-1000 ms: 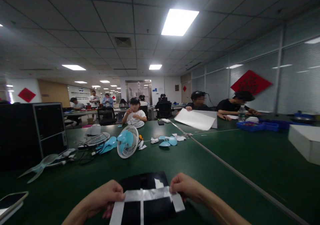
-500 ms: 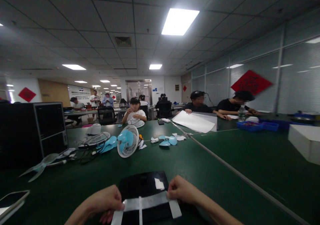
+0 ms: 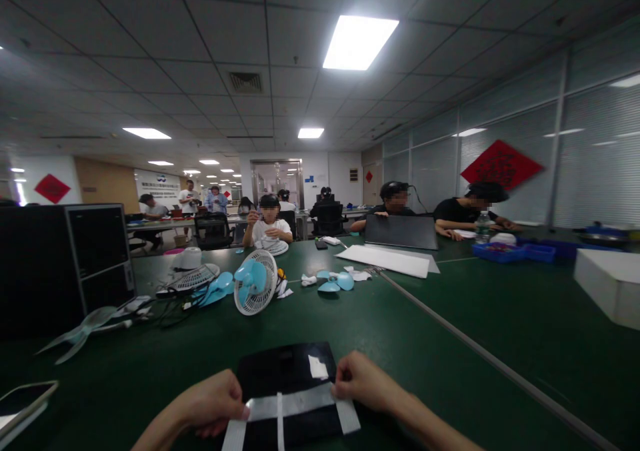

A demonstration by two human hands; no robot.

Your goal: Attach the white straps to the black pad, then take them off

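Note:
A flat black panel (image 3: 285,364) lies on the green table before me, with a small white patch (image 3: 318,367) near its upper right corner. Across its lower half runs a pale grey, slightly shiny strip (image 3: 300,403). My left hand (image 3: 220,401) is closed in a pinch at the strip's left end. At its right end my right hand (image 3: 357,381) pinches the strip between thumb and fingers. Ribbed white bands (image 3: 347,416) slant down from both ends, and a narrow white one (image 3: 281,421) crosses the middle. The lower part is cut off by the frame.
Beyond the panel stand a white-and-blue fan (image 3: 256,283) and loose blue fan blades (image 3: 335,282). A black computer case (image 3: 103,251) is at left, a phone (image 3: 25,401) at the near left, a white box (image 3: 610,284) at right. Several people sit around the tables.
Both my hands hold nearly the same pose on the strip. Across the table, a person has laid the white sheet down and now holds up a dark panel.

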